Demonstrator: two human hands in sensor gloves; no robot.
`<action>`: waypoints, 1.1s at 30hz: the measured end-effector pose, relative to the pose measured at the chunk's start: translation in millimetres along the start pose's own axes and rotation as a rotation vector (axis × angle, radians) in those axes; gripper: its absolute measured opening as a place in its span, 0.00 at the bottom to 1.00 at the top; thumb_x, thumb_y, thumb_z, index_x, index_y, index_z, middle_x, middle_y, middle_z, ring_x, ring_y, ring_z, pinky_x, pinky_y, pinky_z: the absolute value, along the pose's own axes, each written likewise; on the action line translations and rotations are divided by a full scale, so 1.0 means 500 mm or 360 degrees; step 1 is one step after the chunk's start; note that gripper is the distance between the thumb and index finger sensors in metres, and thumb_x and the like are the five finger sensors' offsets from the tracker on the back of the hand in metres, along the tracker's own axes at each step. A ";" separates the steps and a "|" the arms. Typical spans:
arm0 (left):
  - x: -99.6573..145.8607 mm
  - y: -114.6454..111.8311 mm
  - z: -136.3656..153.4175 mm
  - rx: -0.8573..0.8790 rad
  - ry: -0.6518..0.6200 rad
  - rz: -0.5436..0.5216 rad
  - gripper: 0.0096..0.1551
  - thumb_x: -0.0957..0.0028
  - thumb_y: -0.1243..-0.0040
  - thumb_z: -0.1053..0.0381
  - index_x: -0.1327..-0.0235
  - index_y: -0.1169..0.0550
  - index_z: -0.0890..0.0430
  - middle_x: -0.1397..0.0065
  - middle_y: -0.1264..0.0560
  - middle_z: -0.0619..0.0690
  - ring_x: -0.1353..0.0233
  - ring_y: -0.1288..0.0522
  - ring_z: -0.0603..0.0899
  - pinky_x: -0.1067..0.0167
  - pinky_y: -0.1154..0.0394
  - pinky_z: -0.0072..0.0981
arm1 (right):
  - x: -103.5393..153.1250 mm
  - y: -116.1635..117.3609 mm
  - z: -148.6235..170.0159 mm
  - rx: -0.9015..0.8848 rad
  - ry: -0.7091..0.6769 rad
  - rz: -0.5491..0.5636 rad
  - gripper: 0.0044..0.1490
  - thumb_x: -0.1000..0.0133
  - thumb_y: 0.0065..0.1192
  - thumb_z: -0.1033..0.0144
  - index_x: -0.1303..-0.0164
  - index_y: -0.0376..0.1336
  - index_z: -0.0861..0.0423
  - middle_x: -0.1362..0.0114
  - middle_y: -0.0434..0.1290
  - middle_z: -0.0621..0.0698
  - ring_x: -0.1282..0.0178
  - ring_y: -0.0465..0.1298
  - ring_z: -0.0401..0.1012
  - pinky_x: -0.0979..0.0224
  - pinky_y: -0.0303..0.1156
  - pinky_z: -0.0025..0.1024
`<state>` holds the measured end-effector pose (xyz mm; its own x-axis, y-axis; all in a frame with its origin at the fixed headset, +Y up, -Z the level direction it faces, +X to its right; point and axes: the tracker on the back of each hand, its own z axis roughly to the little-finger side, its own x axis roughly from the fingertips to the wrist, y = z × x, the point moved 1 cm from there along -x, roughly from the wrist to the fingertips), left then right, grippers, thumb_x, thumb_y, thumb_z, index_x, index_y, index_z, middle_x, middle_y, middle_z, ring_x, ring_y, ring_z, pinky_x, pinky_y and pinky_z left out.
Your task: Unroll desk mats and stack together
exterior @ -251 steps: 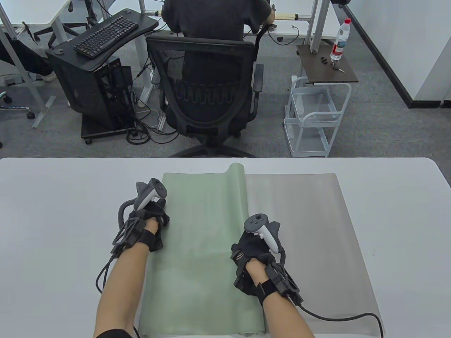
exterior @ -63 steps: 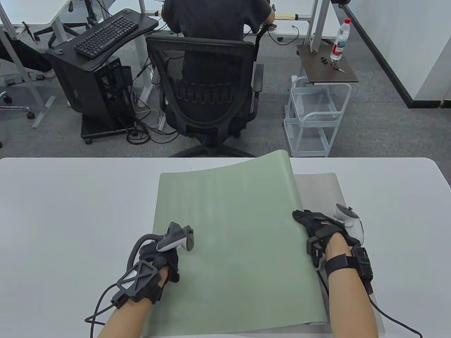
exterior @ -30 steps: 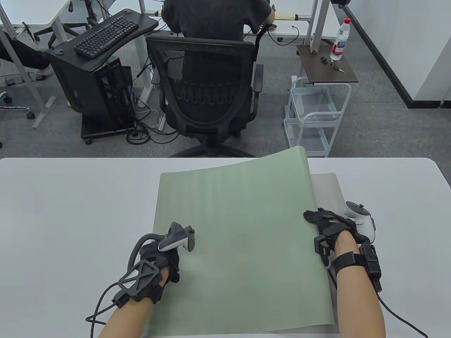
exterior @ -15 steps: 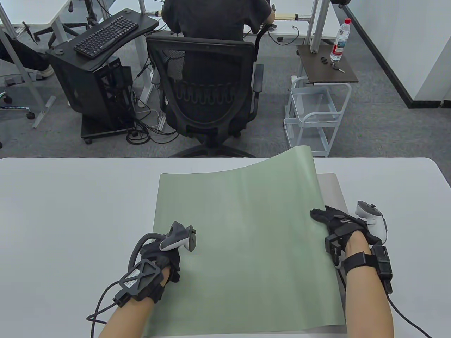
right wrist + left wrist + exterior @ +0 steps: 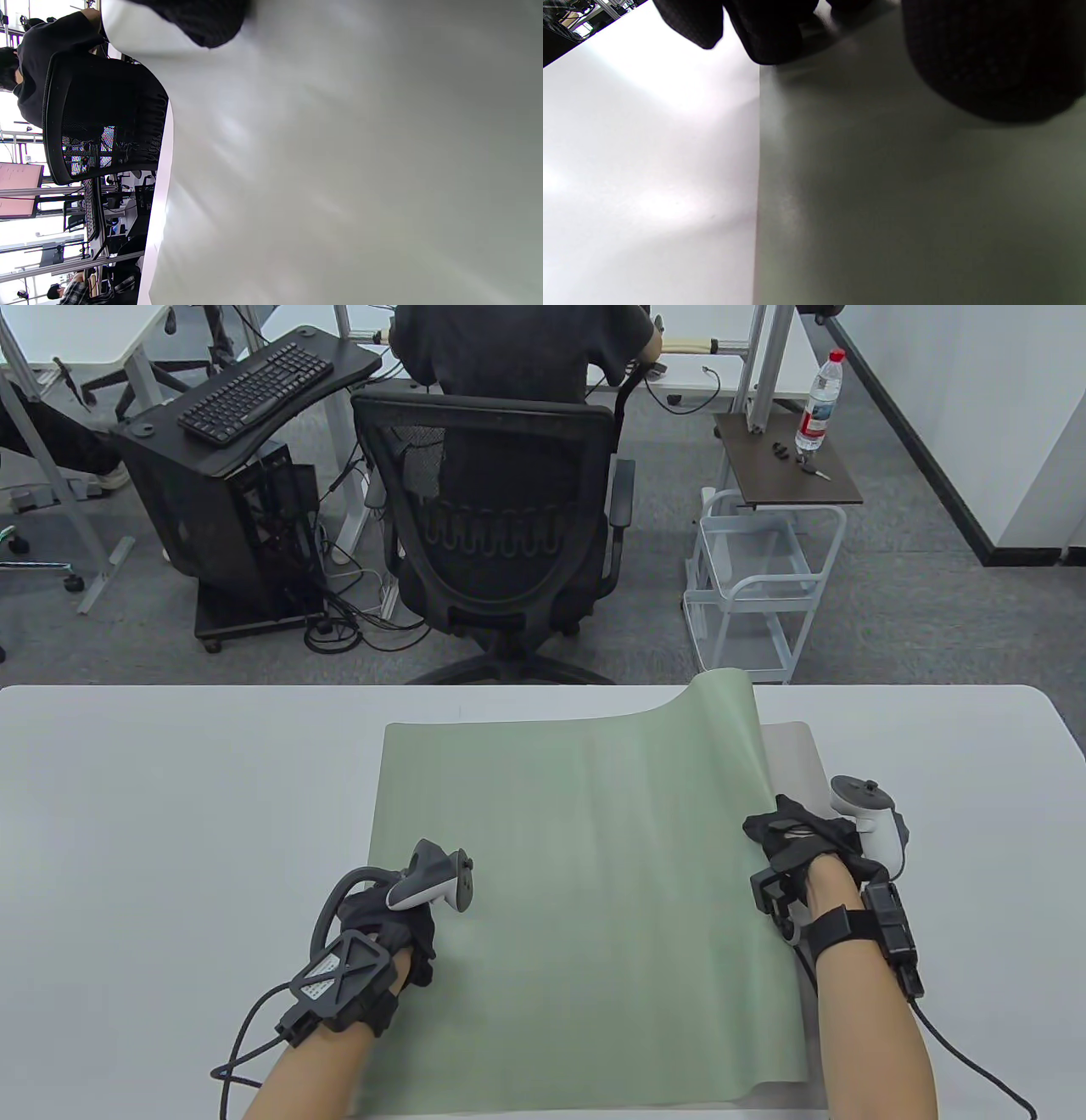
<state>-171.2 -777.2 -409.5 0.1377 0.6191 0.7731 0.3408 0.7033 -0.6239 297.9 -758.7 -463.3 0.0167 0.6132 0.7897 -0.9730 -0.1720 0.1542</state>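
A pale green desk mat (image 5: 577,891) lies unrolled on top of a grey desk mat (image 5: 793,746), which shows only as a strip along the right and near edges. The green mat's right edge is lifted and curls up at its far right corner. My right hand (image 5: 793,836) grips that raised right edge about midway along it. My left hand (image 5: 394,929) presses on the green mat's near left part, close to its left edge. In the left wrist view my fingertips (image 5: 772,34) touch the green mat (image 5: 903,203). The right wrist view is filled by the green mat (image 5: 339,169).
The white table (image 5: 170,831) extends left and right of the mats. Beyond its far edge a person sits in a black office chair (image 5: 501,526), with a white wire cart (image 5: 755,585) to the right. Glove cables trail off the near edge.
Over the last second my right hand drew the green mat's right edge further right, and the lifted edge now sags lower. My left hand has stayed in place.
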 end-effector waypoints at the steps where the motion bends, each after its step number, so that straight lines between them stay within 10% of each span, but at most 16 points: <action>1: 0.000 0.000 -0.001 0.0000 0.0001 0.0000 0.57 0.75 0.31 0.38 0.33 0.42 0.54 0.20 0.46 0.62 0.27 0.32 0.64 0.31 0.37 0.63 | -0.001 -0.001 0.000 0.0020 -0.0027 0.0007 0.45 0.37 0.53 0.69 0.23 0.31 0.52 0.21 0.62 0.56 0.26 0.74 0.58 0.26 0.72 0.56; 15: -0.001 0.001 -0.004 -0.0012 0.0015 0.0011 0.57 0.75 0.31 0.39 0.33 0.42 0.54 0.20 0.46 0.62 0.27 0.32 0.65 0.31 0.37 0.63 | -0.006 0.011 0.004 -0.0315 -0.0243 -0.0330 0.47 0.37 0.52 0.74 0.21 0.29 0.45 0.18 0.53 0.62 0.21 0.65 0.62 0.24 0.67 0.61; 18: 0.000 0.001 -0.004 -0.0014 0.0018 0.0012 0.57 0.75 0.31 0.39 0.33 0.42 0.54 0.20 0.46 0.62 0.27 0.32 0.65 0.31 0.37 0.63 | -0.006 0.011 0.016 -0.0453 -0.0184 -0.0327 0.45 0.36 0.61 0.64 0.20 0.38 0.56 0.21 0.55 0.57 0.25 0.68 0.55 0.24 0.68 0.53; 23: 0.001 0.001 -0.005 -0.0020 0.0024 0.0016 0.57 0.75 0.31 0.39 0.33 0.43 0.54 0.20 0.46 0.62 0.27 0.32 0.65 0.31 0.37 0.63 | -0.010 0.011 0.027 -0.0460 -0.0137 -0.0382 0.30 0.40 0.70 0.59 0.32 0.56 0.45 0.26 0.63 0.51 0.33 0.76 0.50 0.30 0.78 0.42; 33: 0.000 0.002 -0.006 -0.0029 0.0011 0.0013 0.57 0.75 0.31 0.39 0.33 0.43 0.54 0.20 0.46 0.62 0.27 0.32 0.65 0.31 0.37 0.63 | -0.005 0.043 -0.028 0.0106 -0.0118 -0.0131 0.31 0.40 0.51 0.80 0.34 0.41 0.53 0.21 0.53 0.68 0.24 0.69 0.67 0.28 0.70 0.64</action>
<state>-168.1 -777.5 -409.6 0.1472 0.6224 0.7688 0.3564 0.6916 -0.6282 273.5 -753.2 -470.3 0.1152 0.5691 0.8142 -0.9502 -0.1756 0.2573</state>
